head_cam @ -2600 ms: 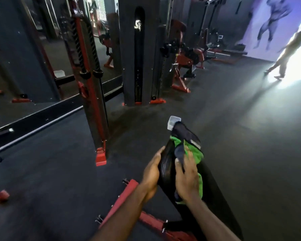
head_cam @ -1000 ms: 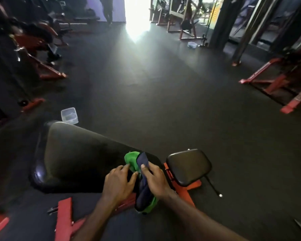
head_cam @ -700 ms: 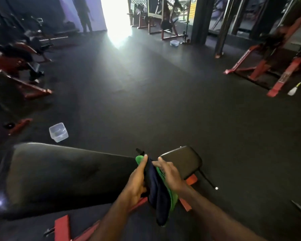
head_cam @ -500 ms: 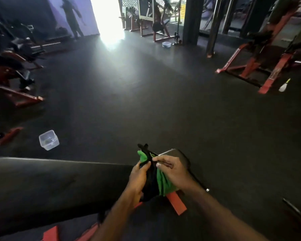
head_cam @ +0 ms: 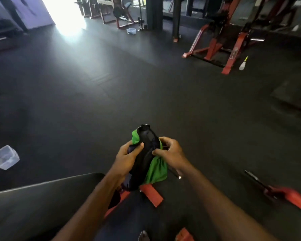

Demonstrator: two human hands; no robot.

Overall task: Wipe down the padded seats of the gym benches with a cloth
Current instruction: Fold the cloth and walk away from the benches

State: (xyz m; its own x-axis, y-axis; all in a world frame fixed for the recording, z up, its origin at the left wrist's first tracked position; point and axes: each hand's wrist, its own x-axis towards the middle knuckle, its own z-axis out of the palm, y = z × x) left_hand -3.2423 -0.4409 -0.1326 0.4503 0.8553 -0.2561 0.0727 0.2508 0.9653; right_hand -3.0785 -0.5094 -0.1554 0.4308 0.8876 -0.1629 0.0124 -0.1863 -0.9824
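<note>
A bunched green and dark blue cloth (head_cam: 147, 157) hangs between both hands in front of me, above the floor. My left hand (head_cam: 127, 158) grips its dark side with the thumb across it. My right hand (head_cam: 170, 153) pinches the green edge with thumb and fingers. The black padded bench seat (head_cam: 42, 202) fills the lower left, below and left of the cloth; the cloth is off it. Red bench frame bars (head_cam: 150, 194) show under the cloth.
A clear plastic container (head_cam: 5, 157) lies on the dark rubber floor at the left. A spray bottle (head_cam: 243, 63) stands by a red machine frame (head_cam: 221, 47) at the upper right. Another red frame foot (head_cam: 288, 197) sits low right. A person (head_cam: 14, 13) stands at far left.
The view has swung rightwards and the bench pad has slid to the lower left. Both hands lifted the cloth off the pad's end and keep bunching it.
</note>
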